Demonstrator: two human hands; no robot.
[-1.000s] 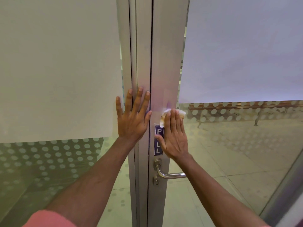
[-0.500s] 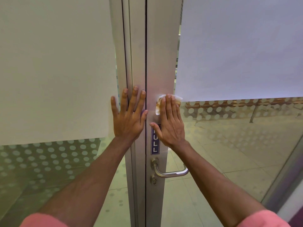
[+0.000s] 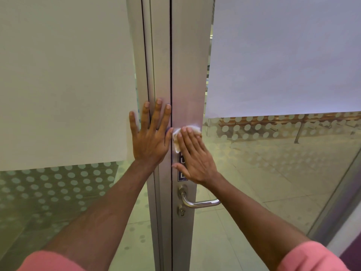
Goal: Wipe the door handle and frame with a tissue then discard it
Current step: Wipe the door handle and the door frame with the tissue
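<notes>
A brushed-metal door frame (image 3: 190,75) runs up the middle of the view. My right hand (image 3: 195,156) lies flat on it, pressing a white tissue (image 3: 176,139) against the metal just above a dark PULL sticker (image 3: 181,176), which the hand partly covers. Below the sticker sits the silver lever door handle (image 3: 197,201) with a keyhole (image 3: 182,211) under it. My left hand (image 3: 150,137) rests flat with fingers spread on the neighbouring frame post, holding nothing.
Glass panels with frosted film and dot patterns flank the frame on the left (image 3: 64,79) and right (image 3: 283,55). Through the lower right glass I see a tiled floor and a bench (image 3: 293,122). A second metal frame edge (image 3: 336,202) slants at the far right.
My right hand slid the tissue up the frame and then back down a little, now angled leftward toward the seam. My left hand has stayed flat in the same place.
</notes>
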